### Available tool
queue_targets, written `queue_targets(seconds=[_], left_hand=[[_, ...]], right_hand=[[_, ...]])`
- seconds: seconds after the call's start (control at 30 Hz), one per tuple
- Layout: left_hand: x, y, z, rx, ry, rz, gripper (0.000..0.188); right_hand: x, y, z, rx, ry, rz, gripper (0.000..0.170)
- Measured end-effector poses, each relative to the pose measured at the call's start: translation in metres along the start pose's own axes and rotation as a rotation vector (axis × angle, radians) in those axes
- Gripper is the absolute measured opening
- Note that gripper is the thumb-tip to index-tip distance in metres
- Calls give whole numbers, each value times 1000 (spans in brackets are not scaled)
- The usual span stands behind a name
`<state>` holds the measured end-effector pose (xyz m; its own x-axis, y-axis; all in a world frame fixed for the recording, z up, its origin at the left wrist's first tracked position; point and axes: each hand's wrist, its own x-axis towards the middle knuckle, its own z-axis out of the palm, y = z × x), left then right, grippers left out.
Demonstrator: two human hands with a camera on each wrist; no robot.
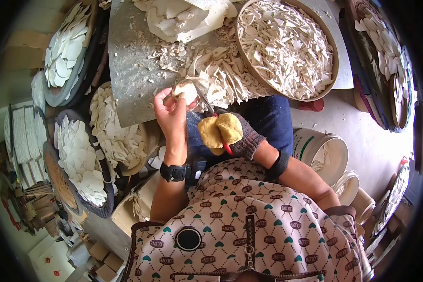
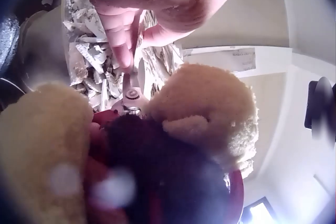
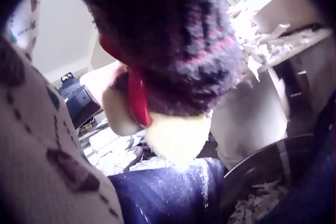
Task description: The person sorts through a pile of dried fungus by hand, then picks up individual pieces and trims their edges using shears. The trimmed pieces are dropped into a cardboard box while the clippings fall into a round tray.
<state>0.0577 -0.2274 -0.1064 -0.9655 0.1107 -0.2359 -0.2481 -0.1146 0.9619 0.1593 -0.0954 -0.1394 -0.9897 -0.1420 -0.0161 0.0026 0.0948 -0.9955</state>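
Observation:
My bare left hand (image 1: 173, 117) pinches a flat, cream-white piece (image 1: 188, 91) with a brownish edge, near the front edge of the metal work surface. My right hand (image 1: 247, 141), in a dark knitted glove, grips red-handled scissors (image 1: 203, 97). Thick yellow padding (image 1: 219, 130) covers much of the handles. The blades lie alongside the pale piece in the head view. From the left wrist, the scissors' pivot (image 2: 133, 94) shows below the left fingers. A red handle loop (image 3: 138, 96) emerges beside the glove in the right wrist view.
Pale offcuts (image 1: 221, 77) are heaped on the metal work surface (image 1: 134, 77). A round tray (image 1: 336, 61) full of white chips stands at its right. Baskets of white slices (image 1: 77, 155) crowd the left; a white bucket (image 1: 305, 145) stands at right.

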Motion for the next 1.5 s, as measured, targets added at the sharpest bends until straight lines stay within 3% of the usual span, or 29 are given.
queue_targets(seconds=[0.1,0.2,0.23,0.33,0.4,0.47,0.57,0.73,0.87,0.97,1.03,1.1,1.2,1.23,1.33,1.4,1.47,1.5], left_hand=[[3,0,-2,-12,-4,44,34],[8,7,-6,17,-92,47,31],[8,10,-7,30,-108,37,32],[8,16,-8,74,-164,-1,34],[11,10,-12,55,-126,40,37],[11,3,-9,11,-73,62,36],[14,3,-13,45,-96,27,34],[24,4,-24,26,-160,-109,32],[25,11,-23,-29,-168,-180,34],[25,15,-24,-6,-183,-147,32],[27,13,-26,83,-200,-100,30],[23,17,-24,134,-279,-102,29],[16,25,-18,176,-276,-102,30],[16,23,-18,156,-254,-82,30],[10,17,-12,111,-85,23,27],[10,-2,-10,19,10,81,23],[10,-3,-10,17,8,65,19],[13,-4,-12,21,-9,51,17]], right_hand=[[2,4,7,605,24,172,28],[13,30,18,1577,-88,186,22],[10,36,16,1260,-64,80,21],[15,28,11,1460,-130,142,22],[14,25,10,613,-54,92,23],[12,18,11,1026,-51,226,25],[9,8,9,517,-21,124,27],[7,22,12,72,-17,-80,28],[7,23,14,439,21,49,37],[6,27,14,442,-1,60,34],[8,29,16,752,-10,74,30],[12,17,16,1505,-38,164,25],[12,8,5,682,-34,151,23],[12,10,7,762,-11,179,25],[13,15,5,-71,-56,-155,26],[16,25,16,197,-6,-169,28],[12,15,3,-322,-101,-207,29],[12,8,0,-374,-66,-262,36]])
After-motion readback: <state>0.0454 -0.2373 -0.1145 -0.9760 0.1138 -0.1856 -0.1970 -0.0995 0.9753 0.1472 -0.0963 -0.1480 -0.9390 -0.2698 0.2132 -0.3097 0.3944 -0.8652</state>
